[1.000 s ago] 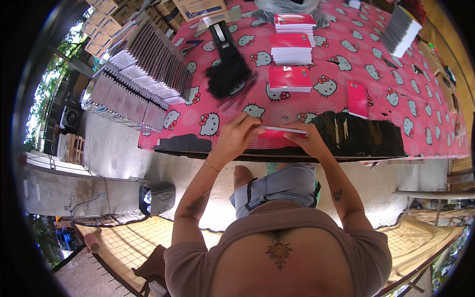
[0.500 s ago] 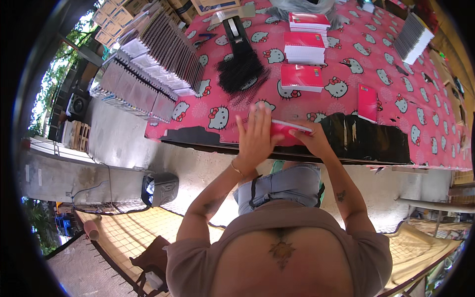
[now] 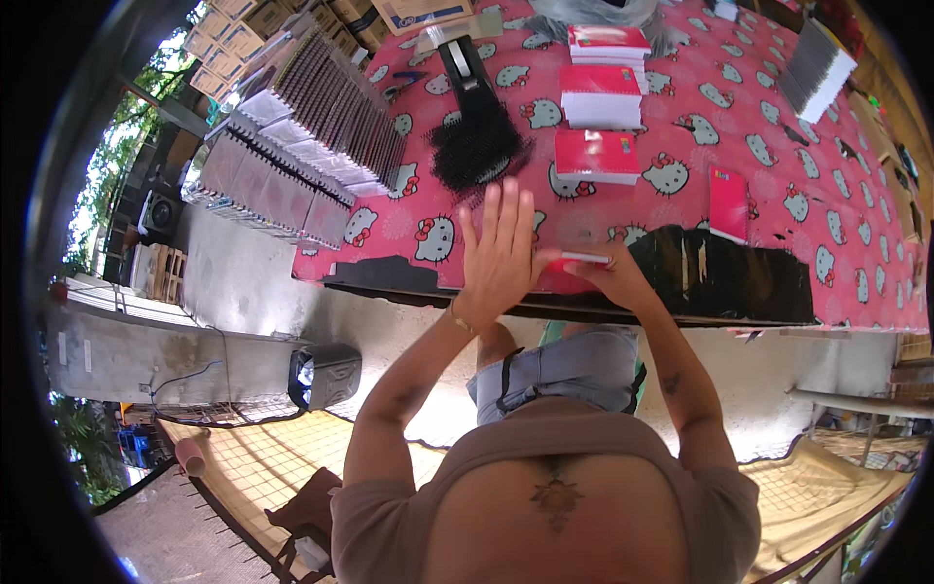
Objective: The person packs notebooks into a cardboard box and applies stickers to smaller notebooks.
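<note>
Fingers [image 3: 505, 216] of the left hand [image 3: 499, 265] are straight and spread apart, its thumb by the left end of a pink booklet [image 3: 584, 258], though whether they touch I cannot tell. That booklet is at the front edge of the pink-patterned tabletop [image 3: 671, 136], its right end pinched between the thumb and fingers of the right hand [image 3: 623, 278]. Beyond the hands lie a pile of black spiral coils [image 3: 477, 151] and a row of pink booklet stacks [image 3: 596, 156], with spiral-bound notebooks [image 3: 336, 107] stacked at the left
</note>
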Tool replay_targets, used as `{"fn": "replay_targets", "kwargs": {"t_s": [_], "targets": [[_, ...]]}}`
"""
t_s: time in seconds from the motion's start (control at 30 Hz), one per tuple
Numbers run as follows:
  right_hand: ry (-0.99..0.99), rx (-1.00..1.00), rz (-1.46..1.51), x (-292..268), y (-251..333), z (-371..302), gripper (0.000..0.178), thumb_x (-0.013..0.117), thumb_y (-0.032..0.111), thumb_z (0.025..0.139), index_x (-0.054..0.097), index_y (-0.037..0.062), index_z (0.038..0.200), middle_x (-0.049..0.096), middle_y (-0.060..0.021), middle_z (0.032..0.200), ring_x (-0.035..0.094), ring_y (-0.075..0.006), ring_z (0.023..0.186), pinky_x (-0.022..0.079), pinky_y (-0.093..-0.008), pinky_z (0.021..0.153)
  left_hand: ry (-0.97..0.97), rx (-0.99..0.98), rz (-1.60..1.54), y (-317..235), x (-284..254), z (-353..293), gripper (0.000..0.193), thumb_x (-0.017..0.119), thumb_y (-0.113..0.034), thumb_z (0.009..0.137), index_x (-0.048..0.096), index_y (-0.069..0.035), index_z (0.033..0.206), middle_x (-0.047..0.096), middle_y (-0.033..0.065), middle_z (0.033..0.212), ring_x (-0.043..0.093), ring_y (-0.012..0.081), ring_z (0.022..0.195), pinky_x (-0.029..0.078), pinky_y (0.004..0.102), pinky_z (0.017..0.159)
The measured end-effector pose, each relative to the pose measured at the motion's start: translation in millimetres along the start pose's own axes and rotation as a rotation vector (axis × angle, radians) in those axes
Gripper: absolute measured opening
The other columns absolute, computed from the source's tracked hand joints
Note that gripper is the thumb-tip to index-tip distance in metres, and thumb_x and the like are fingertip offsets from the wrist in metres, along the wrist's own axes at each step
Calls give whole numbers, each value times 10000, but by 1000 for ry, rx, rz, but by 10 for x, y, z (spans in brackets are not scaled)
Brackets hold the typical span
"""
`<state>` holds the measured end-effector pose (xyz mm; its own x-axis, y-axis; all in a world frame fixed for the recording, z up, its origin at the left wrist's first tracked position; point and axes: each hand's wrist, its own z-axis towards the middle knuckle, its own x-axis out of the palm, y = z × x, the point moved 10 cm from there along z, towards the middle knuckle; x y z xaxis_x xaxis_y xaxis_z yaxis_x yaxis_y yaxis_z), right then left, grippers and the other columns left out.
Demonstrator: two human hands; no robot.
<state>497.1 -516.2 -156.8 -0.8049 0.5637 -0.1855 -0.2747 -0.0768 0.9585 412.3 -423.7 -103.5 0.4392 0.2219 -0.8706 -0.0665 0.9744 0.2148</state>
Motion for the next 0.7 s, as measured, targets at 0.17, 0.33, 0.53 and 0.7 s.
{"fn": "replay_targets", "kwargs": {"t_s": [0.17, 0.33, 0.53, 0.7], "targets": [[11, 76, 58, 4, -100, -68, 313, 676, 28, 894, 676, 22, 1207, 713, -68, 1043, 618, -119, 962, 496, -285, 888, -70, 287, -162, -641, -36, -492, 832, 477, -617, 907, 412, 30, 1425, 415, 234, 1486, 404, 393, 1372, 228, 665, 1095], [48, 212, 98, 85, -231, -99, 330, 652, 1, 885, 672, 27, 1214, 714, -59, 1024, 631, -117, 931, 509, -280, 861, -36, 171, -66, -350, 165, -158, 846, 486, -643, 890, 451, 34, 1397, 456, 244, 1450, 399, 385, 1382, 263, 648, 1087], [-17, -9, -106, 6, -111, -46, 348, 687, 34, 852, 664, 35, 1199, 716, -74, 1056, 659, -135, 938, 532, -304, 826, -51, 131, -60, -408, 0, 113, 818, 543, -623, 877, 449, -23, 1425, 441, 168, 1491, 366, 309, 1416, 262, 581, 1107], [-44, 5, -41, 3, -41, -27, 361, 686, 23, 842, 657, 37, 1202, 725, -90, 1057, 667, -145, 957, 525, -313, 857, -69, 244, -133, -733, 145, -359, 816, 510, -631, 897, 448, -21, 1436, 433, 181, 1500, 383, 324, 1409, 230, 586, 1125]]}}
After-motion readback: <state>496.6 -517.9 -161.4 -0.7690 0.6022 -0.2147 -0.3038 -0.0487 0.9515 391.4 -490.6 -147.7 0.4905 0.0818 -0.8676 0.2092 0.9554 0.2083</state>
